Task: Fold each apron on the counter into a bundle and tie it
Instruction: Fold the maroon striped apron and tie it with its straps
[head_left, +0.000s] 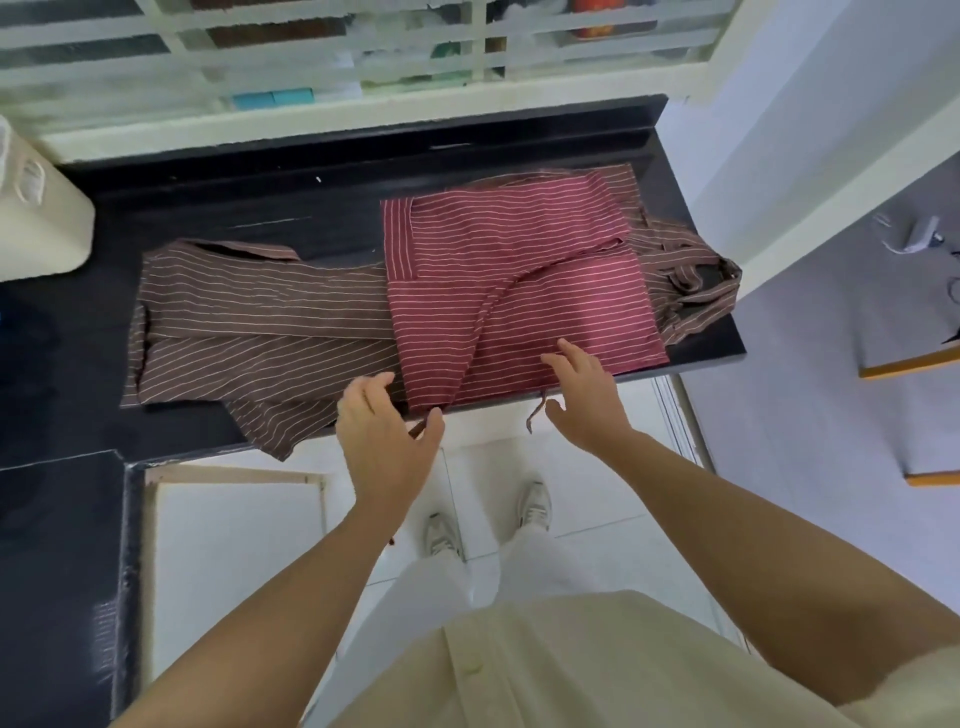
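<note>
A red striped apron lies folded into a rough square on the right half of the black counter. It rests on top of a brown striped apron that spreads out to the left and shows again at the right edge. My left hand hovers with relaxed fingers at the red apron's near left corner, by the counter edge. My right hand has straight fingers touching the red apron's near edge. A thin red tie string hangs off the counter edge between my hands.
A window with white bars runs behind the counter. A white container stands at the far left. The counter ends at the right near a white wall. Below are a white tiled floor, my shoes, and a lower black surface at left.
</note>
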